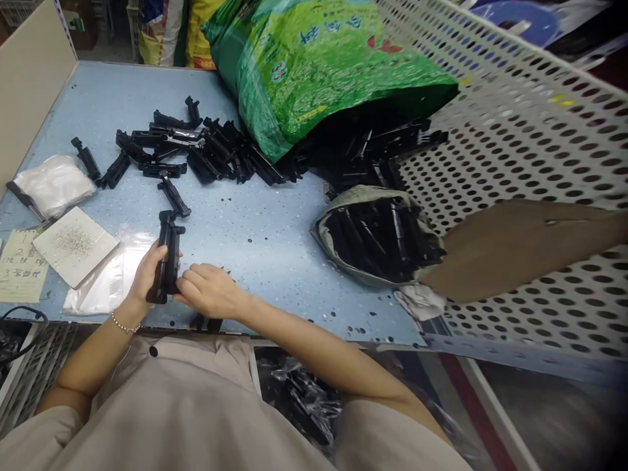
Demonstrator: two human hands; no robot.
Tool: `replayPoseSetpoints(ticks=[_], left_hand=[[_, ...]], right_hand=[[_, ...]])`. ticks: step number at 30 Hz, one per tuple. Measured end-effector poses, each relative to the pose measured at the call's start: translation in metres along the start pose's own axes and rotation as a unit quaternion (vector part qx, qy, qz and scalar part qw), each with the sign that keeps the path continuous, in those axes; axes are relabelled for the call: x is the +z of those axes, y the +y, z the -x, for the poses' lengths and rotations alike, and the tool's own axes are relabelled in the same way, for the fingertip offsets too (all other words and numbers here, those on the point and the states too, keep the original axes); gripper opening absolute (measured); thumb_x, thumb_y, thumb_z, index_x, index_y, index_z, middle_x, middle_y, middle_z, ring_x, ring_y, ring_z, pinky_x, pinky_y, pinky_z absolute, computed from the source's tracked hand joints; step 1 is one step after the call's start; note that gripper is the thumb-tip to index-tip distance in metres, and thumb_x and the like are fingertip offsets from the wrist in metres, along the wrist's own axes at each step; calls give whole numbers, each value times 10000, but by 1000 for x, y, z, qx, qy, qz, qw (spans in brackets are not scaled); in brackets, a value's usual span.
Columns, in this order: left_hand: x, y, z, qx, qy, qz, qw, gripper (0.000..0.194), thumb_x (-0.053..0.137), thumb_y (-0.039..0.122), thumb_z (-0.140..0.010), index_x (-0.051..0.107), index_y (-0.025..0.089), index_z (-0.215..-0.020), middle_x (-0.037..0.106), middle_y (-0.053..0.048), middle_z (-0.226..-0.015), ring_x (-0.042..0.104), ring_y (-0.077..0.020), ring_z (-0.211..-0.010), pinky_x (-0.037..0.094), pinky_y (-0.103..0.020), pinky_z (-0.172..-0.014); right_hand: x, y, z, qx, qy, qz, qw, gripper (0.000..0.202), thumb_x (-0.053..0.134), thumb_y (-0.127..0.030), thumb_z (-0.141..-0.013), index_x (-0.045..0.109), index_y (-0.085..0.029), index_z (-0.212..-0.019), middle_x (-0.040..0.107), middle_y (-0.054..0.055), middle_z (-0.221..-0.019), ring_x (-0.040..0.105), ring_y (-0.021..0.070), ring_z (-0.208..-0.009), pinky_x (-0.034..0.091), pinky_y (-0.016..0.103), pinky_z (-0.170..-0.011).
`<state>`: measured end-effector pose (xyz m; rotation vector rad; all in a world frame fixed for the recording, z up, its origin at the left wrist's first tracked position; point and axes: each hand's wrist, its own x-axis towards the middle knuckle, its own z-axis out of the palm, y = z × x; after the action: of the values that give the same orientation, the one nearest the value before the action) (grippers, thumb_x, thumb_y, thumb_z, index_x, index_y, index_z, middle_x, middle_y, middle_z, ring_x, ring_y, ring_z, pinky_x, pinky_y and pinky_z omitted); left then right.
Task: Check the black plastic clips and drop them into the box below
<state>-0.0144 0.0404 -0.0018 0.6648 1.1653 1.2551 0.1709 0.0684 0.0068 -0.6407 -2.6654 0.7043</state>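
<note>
My left hand (150, 269) is wrapped around a long black plastic part (167, 258), held upright near the front edge of the table. My right hand (207, 288) is closed against the lower right side of the same part, its fingertips at the edge; whether it pinches something small is hidden. Just beyond lies another loose black plastic piece (174, 196). A heap of similar black pieces (210, 147) spreads across the back of the table. Clear plastic bags (108, 278) lie flat beside my left hand.
A green sack (314, 72) spills black parts at the back. A cloth bag (324, 229) full of black parts stands right, by a perforated white wall (520, 144). At left are a white square tile (53, 261) with tiny grains, a handwritten note (22, 278) and a bag of white material (56, 183).
</note>
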Motion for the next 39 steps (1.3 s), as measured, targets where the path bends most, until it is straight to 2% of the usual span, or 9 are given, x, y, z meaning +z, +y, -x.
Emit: replayPoseSetpoints(ticks=[4,8,11,14,18,21,28,34,39], left_hand=[[-8,-18,1,50,20,-120,991,398,580,475,-906,679,171,-1143,716,-96,-1120,669,-243,-1032,524,-328,-876],[-3,-61,15,32,33,-336,941,517,592,373,-900,554,223,-1393,748,-88,-1005,707,-282,-905,509,-408,-886],[3,-85,22,29,25,-452,891,443,620,373,-878,636,238,-1300,747,-89,-855,710,-317,-862,492,-445,-898],[-2,-81,10,43,5,-424,905,405,618,485,-885,692,234,-1193,744,-125,-1023,676,-326,-1027,465,-469,-977],[-12,-42,-28,49,56,-100,992,698,554,658,-890,442,261,-1454,635,-135,-1300,638,-247,-1113,492,-419,-965],[-9,-17,-43,57,34,111,992,708,610,666,-854,425,278,-1415,674,-78,-1119,668,-187,-932,527,-350,-848],[19,-17,-9,-48,-65,79,994,385,740,479,-815,544,192,-980,585,30,-762,525,-73,-541,420,-199,-485],[21,-14,-5,-56,-40,80,994,441,734,520,-805,555,183,-1025,581,31,-732,516,-75,-519,417,-199,-462],[16,-8,-11,-63,-38,97,993,542,708,551,-822,587,166,-1183,597,11,-775,514,-68,-529,414,-195,-474]], right_hand=[[6,20,-13,50,-42,-40,997,442,317,-472,-1047,633,-220,-866,648,45,-802,561,179,-726,403,304,-661],[1,74,-70,278,75,-17,958,361,383,-461,-1025,607,-213,-1164,659,101,-1132,610,243,-1015,452,339,-826],[2,108,-114,385,115,-35,915,419,465,-434,-983,531,-154,-1288,545,192,-1348,553,318,-1193,451,406,-929],[8,116,-129,413,94,-140,895,337,393,-377,-996,589,-122,-1095,625,204,-1193,623,281,-1029,489,376,-841],[19,90,-93,348,40,-344,871,450,216,-435,-1016,570,-161,-978,685,109,-896,567,154,-630,446,270,-566],[19,64,-56,274,-36,-450,849,533,222,-562,-993,586,-182,-909,656,69,-776,542,151,-596,443,275,-561],[-15,58,-44,148,136,34,979,545,287,-614,-995,621,-184,-965,629,147,-1012,565,263,-990,439,385,-872],[-9,47,-38,167,107,-45,979,637,68,-533,-1048,592,-202,-898,625,68,-835,568,189,-793,420,305,-742],[24,22,-5,-22,71,75,994,594,233,-613,-1021,621,-184,-886,618,91,-807,537,212,-775,404,332,-708]])
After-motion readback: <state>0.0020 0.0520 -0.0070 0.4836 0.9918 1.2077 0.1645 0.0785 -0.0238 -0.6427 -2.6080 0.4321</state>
